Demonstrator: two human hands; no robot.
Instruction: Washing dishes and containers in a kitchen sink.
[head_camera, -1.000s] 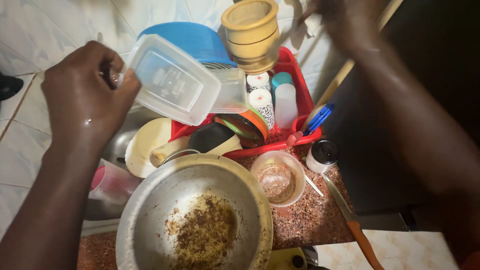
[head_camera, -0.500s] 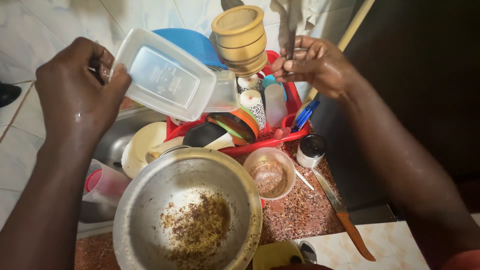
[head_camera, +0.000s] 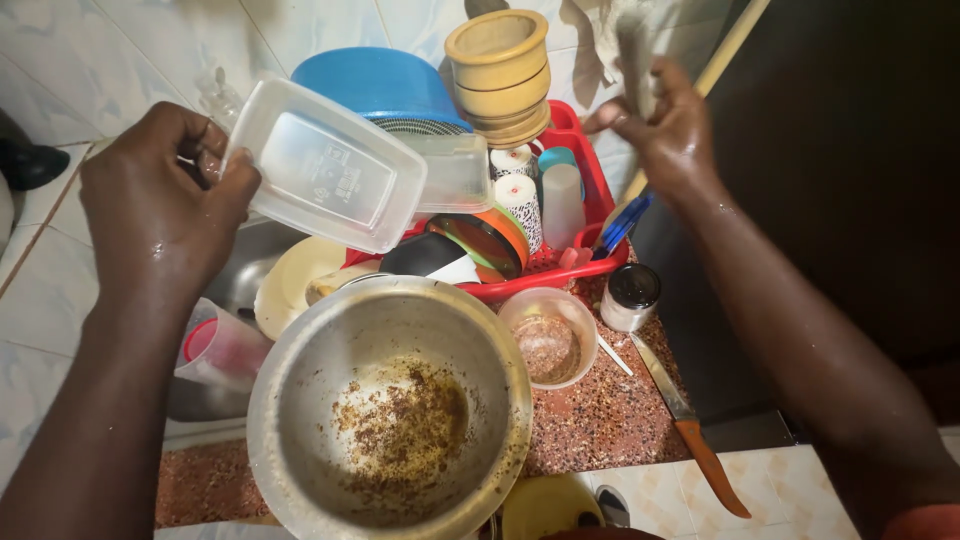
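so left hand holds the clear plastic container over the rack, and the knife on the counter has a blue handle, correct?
Not quite. In the head view the left hand does hold the clear plastic container, but the knife on the counter has an orange handle, not blue.

Large steel bowl up front, brown crumbs stuck to its bottom; small clear bowl just beside it on the speckled counter. Orange-handled knife lies near a black-lidded jar. Red rack behind holds a wooden mortar, blue basin, cups.
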